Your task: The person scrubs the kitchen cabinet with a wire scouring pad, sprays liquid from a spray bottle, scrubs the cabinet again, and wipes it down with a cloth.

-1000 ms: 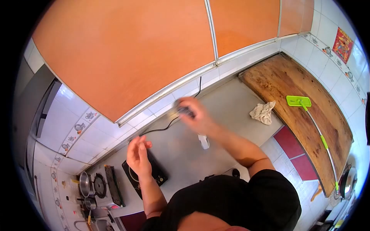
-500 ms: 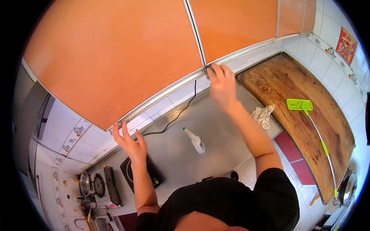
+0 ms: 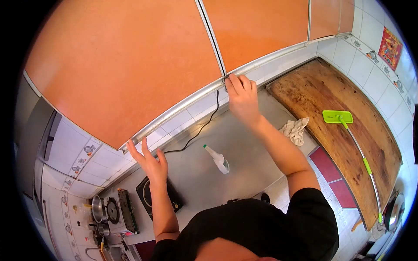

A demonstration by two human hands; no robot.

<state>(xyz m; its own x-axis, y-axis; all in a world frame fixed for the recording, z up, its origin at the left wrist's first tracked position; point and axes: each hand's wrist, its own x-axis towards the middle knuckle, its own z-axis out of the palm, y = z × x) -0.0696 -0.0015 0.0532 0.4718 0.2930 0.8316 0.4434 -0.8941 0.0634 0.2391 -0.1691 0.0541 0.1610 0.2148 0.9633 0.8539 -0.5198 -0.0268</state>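
My right hand [image 3: 242,98] is closed around a grey scouring pad of wiry mesh [image 3: 226,81], mostly hidden by my fingers. It presses the pad against the metal rail [image 3: 187,102] along the bottom of the orange cabinet doors [image 3: 126,65], close to where two doors meet. At the rail's left end, my left hand [image 3: 150,164] has its fingers spread, with fingertips at the cabinet's lower corner and nothing held. Below, between my arms, a white bottle with a green tip [image 3: 217,160] lies or stands on the steel counter [image 3: 196,182].
A crumpled cloth [image 3: 295,131] lies by the wooden board [image 3: 348,152] on the right. Across that board rests a green flat-headed mop [image 3: 337,116]. An induction cooker [image 3: 172,195], a black cable [image 3: 203,127] and a gas stove [image 3: 124,213] are at the left.
My right hand has moved slightly left along the rail with the scouring pad. My left hand stays by the cabinet corner, and the view has shifted a little.
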